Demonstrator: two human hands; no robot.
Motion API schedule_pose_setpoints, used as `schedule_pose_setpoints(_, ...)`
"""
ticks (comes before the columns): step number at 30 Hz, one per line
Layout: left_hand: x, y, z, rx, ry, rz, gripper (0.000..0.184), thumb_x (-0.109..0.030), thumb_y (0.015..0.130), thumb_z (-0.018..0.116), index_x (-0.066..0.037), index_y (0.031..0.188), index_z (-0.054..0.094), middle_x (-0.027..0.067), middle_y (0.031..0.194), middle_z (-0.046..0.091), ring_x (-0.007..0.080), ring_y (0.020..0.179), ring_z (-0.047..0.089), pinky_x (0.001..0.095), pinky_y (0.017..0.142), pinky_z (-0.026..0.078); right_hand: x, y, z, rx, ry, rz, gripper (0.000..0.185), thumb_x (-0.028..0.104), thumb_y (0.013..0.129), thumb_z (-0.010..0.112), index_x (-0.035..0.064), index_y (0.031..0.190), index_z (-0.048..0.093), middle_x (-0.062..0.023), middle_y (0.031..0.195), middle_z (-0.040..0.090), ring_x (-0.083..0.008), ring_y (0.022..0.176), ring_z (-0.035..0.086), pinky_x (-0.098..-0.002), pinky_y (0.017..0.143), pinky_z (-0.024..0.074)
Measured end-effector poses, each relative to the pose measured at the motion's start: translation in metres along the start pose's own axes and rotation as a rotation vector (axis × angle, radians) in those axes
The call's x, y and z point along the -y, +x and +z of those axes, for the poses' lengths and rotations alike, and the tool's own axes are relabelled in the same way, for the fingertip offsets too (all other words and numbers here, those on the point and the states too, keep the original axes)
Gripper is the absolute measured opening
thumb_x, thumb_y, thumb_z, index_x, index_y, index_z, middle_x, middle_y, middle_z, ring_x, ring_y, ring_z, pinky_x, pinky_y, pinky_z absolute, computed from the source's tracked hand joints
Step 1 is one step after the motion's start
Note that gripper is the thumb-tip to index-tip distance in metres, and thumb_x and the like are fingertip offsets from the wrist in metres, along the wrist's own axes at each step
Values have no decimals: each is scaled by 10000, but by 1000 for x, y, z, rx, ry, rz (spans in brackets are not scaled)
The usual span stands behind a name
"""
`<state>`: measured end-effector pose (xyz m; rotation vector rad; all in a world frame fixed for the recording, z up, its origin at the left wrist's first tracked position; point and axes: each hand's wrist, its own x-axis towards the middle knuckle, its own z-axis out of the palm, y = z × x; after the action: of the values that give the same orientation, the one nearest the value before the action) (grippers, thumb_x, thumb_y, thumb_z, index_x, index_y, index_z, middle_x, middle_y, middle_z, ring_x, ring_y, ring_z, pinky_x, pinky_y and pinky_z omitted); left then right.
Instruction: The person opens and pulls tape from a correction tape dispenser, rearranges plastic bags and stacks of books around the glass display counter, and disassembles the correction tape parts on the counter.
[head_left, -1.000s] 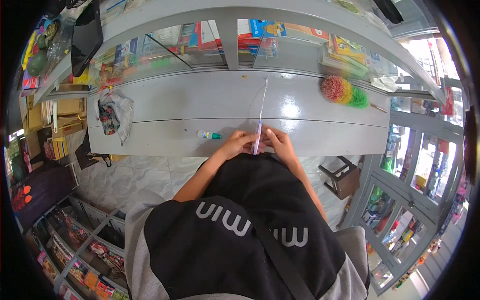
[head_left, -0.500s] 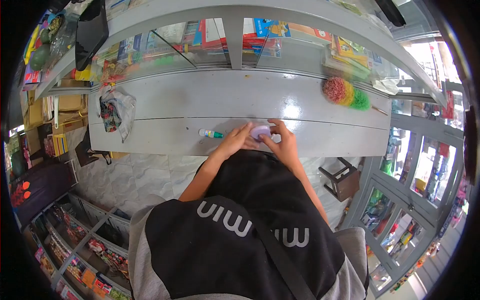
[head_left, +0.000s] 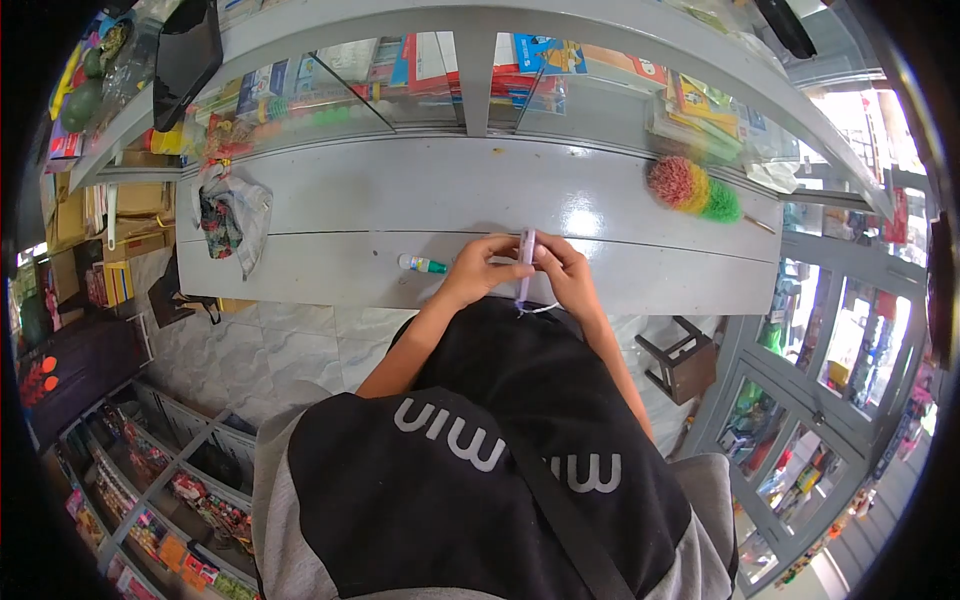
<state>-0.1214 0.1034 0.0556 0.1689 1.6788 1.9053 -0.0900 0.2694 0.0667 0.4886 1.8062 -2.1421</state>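
A thin light-purple disc-like object [head_left: 526,262] is held edge-on between my two hands, over the front edge of the grey table. My left hand [head_left: 483,271] pinches it from the left side. From the right, my right hand [head_left: 568,277] grips it with thumb and fingers. A white string [head_left: 541,309] comes off the object's lower end and curves towards my right wrist, against the black clothing. Just left of my left hand, a small bottle with a green cap [head_left: 422,264] lies on its side on the table.
On the grey table [head_left: 330,200], a clear plastic bag [head_left: 236,220] lies at the left and a multicoloured duster [head_left: 692,189] at the right. A glass case with books [head_left: 430,65] borders the far side. A dark stool [head_left: 680,360] stands on the floor at right.
The purple object has turned from edge-on to flat-faced and back to edge-on. Its string, first stretched away over the table, now hangs on my side. Both hands still hold it.
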Motion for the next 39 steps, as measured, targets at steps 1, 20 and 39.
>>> schedule_pose_setpoints(1,-1,0,1,0,-1,1,399,-187,731,712,17,1040,565,62,920,599,130,839,581,260,765,475,-3,2,-7,57,-86,-86,310,158,846,572,-3,1109,555,-71,927,589,-130,831,561,-272,743,466)
schedule_pose_setpoints(20,-8,-17,11,117,-172,-203,385,5,703,689,50,1064,563,88,942,623,138,848,603,268,778,490,27,-13,-11,289,-33,92,283,56,752,662,-77,995,601,-99,878,635,-128,800,584,-261,743,478)
schedule_pose_setpoints(39,14,-16,9,135,-354,-355,297,-94,729,676,39,985,604,81,847,639,133,746,617,250,667,506,-5,-12,-18,238,-88,147,248,137,780,644,-57,933,638,-61,760,625,-91,668,550,-222,615,463)
